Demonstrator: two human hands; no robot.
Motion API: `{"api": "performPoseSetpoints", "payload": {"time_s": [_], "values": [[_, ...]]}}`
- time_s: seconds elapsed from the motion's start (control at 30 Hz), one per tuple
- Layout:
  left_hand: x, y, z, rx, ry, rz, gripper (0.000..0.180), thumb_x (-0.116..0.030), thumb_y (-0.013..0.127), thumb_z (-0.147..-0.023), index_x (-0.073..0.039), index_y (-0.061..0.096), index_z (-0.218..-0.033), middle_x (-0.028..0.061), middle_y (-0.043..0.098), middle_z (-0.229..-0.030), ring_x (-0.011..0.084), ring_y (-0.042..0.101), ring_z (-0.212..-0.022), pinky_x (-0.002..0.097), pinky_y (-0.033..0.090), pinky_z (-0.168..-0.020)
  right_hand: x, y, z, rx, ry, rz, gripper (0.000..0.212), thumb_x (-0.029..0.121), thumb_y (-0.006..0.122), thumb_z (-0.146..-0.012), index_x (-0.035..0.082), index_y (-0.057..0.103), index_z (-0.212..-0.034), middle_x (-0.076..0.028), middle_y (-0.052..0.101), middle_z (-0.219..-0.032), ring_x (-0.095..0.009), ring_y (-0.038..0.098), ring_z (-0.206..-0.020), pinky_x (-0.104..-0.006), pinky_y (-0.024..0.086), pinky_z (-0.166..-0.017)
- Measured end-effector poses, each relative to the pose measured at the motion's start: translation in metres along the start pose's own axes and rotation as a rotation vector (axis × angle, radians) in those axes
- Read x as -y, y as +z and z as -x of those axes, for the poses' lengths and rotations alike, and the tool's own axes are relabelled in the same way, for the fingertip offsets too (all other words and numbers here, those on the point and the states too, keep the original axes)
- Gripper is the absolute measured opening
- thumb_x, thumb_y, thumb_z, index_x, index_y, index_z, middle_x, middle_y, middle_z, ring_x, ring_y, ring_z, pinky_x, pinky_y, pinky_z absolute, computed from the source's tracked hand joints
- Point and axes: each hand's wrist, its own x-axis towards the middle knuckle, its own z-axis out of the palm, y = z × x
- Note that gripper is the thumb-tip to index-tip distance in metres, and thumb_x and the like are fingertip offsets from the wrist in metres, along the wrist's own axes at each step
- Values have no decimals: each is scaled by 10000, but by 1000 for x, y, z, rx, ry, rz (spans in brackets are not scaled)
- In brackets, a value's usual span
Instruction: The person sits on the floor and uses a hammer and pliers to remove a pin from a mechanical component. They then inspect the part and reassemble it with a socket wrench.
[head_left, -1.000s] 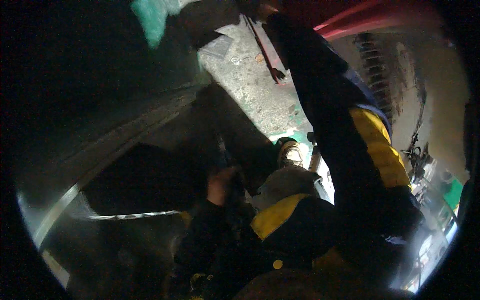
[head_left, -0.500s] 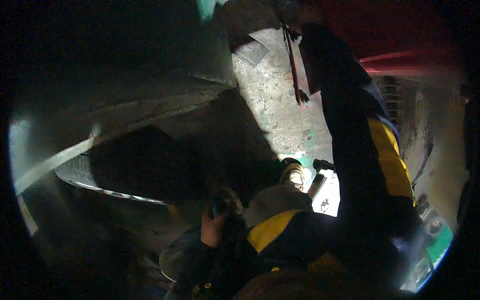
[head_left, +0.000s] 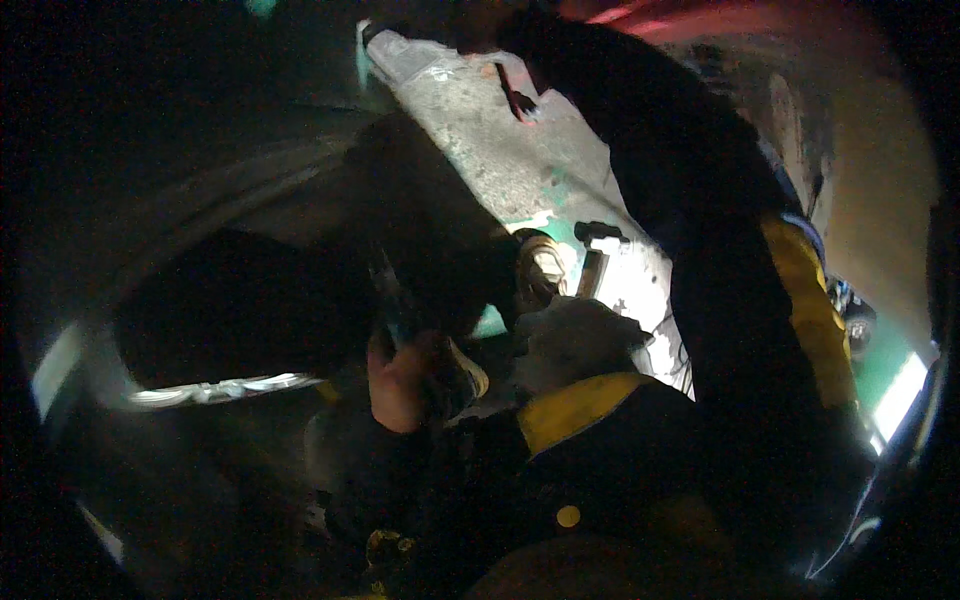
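My left hand (head_left: 398, 382) is at the lower middle, in a dark sleeve, its fingers wrapped round a dark, slim tool (head_left: 390, 295) whose narrow end points up and away. The deep shade hides the tool's exact kind. Right beside the hand is a rounded thing with a tan edge (head_left: 471, 372), too dark to name. A long dark sleeve with a yellow band (head_left: 805, 300) runs along the right side up toward the top. My right hand does not show.
A shoe (head_left: 545, 265) stands on the lit, worn floor (head_left: 500, 140). Close to it lies a dark hammer-shaped thing (head_left: 600, 235). A large dark curved panel (head_left: 240, 170) fills the left; a red surface (head_left: 640, 18) is at the top right.
My left hand has come up and slightly left, and the tool's narrow end now shows. The view has shifted, so the shoe and lit floor sit higher and more to the left.
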Motion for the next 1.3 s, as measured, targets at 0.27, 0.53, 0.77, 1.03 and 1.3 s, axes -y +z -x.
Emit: {"api": "performPoseSetpoints", "payload": {"time_s": [0.27, 0.53, 0.77, 1.03, 1.3], "values": [[28, 33, -65, 343, 457, -515, 182, -96, 631, -960, -51, 714, -1116, 103, 727, -970, 237, 698, -942, 388, 553, -835, 35, 50, 202, 41, 356, -69, 667, 320, 847, -723, 45, 629, -1290, -217, 553, -1288, -389, 565, -1225, -578, 534, -933], [8, 85, -41, 375, -205, 64, 186, -184, 654, -929, -10, 714, -957, 97, 714, -843, 227, 680, -766, 381, 525, -732, 23, 155, 313, -153, 917, -104, 642, 326, 767, -828, -2, 513, -1318, -219, 523, -1263, -395, 539, -1217, -498, 593, -896], [-16, 78, -60, 390, -239, 37, 168, -166, 696, -871, -16, 705, -945, 88, 704, -847, 211, 647, -719, 381, 519, -715, 67, 118, 331, -7, 913, -389, 1043, 584, 913, -669, -11, 455, -1393, -235, 493, -1350, -433, 493, -1296, -505, 511, -1042], [24, 115, -97, 426, -137, -19, 178, -126, 697, -828, 12, 696, -940, 67, 684, -809, 187, 637, -745, 357, 494, -718, 95, 130, 404, -155, 888, -504, 933, 514, 863, -794, 3, 451, -1457, -288, 492, -1335, -452, 503, -1269, -490, 468, -1063], [87, 186, -153, 425, -105, 69, 112, -132, 658, -863, -34, 642, -915, 77, 640, -816, 197, 640, -726, 376, 594, -650, 150, 181, 545, -332, 953, -860, 628, 270, 822, -900, -31, 560, -1384, -232, 597, -1293, -344, 708, -1088, -422, 595, -894]]}}
